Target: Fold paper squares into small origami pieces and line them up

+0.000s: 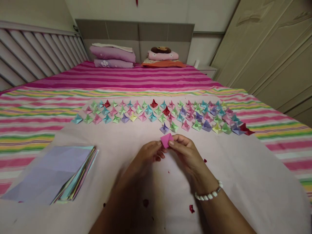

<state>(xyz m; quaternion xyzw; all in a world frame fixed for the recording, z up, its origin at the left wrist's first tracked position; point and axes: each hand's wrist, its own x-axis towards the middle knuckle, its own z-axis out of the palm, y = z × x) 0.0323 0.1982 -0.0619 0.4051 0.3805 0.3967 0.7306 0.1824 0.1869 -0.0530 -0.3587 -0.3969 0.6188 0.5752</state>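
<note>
A small folded square of bright pink origami paper (166,140) is held up between both hands, one corner pointing down. My left hand (151,152) pinches its left edge with thumb and fingers. From the right, my right hand (183,150) grips it, thumb on the front and fingers behind. Just beyond the hands stand rows of folded paper boats in many colours, among them a purple boat (164,128) and a green boat (174,127). On the left lies a stack of coloured paper sheets (53,172), a lavender one on top.
A pale cloth (243,182) covers the near part of a striped bed (275,136). Dark red scraps (191,208) lie near my forearms. Folded bedding (113,57) rests by the headboard (122,32); a wardrobe (265,48) stands right, a slatted rail (41,52) left.
</note>
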